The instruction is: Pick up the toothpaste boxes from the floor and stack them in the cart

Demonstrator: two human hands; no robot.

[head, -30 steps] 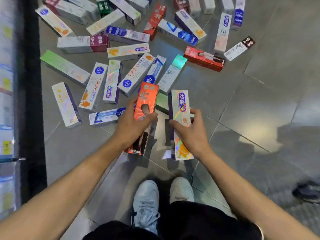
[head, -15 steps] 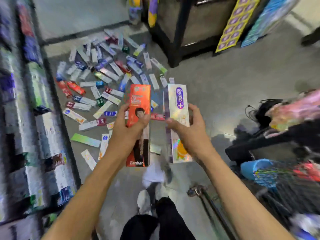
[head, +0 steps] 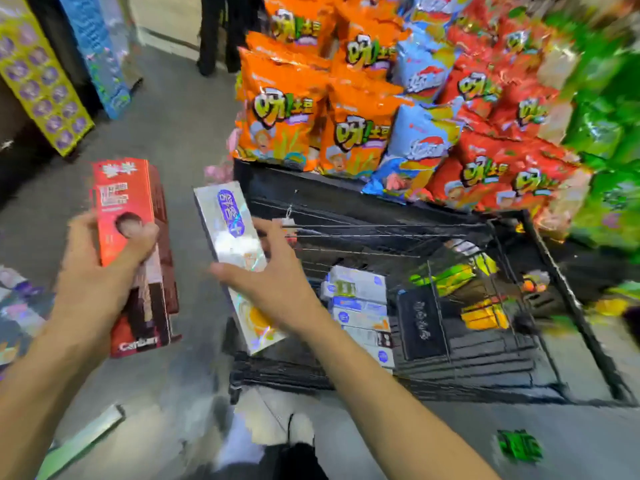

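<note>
The left hand (head: 104, 271) grips an orange-red toothpaste box (head: 130, 216) around its middle, thumb curled across the printed front, and carries it upright over the floor, well to the left of the cart (head: 540, 258). The right hand (head: 273, 285) holds a silver holographic toothpaste box (head: 228, 226) with the thumb over its face and the fingers curled behind. This box is tilted, its top end leaning away from the cart, and it sits just at the cart's near left corner, not yet over the wire basket. Inside the cart, against its left wall, a stack of white and blue boxes (head: 360, 306) already lies flat, with a black packet (head: 420, 323) just beside it and yellow and green packets further right.

The likeliest fault is a poor landing. The silver box is at an angle to the stack in the cart, so unless it is turned first it would probably settle crosswise and slide off. Its lower end also looks close to the cart's rim and could catch on the wire as it goes in. The left hand's box is tall and held at one point only, so a quick swing towards the cart may let it pivot in the grip. Snack bags (head: 346, 140) crowd the shelf just behind the cart, and a high reach could brush them.
</note>
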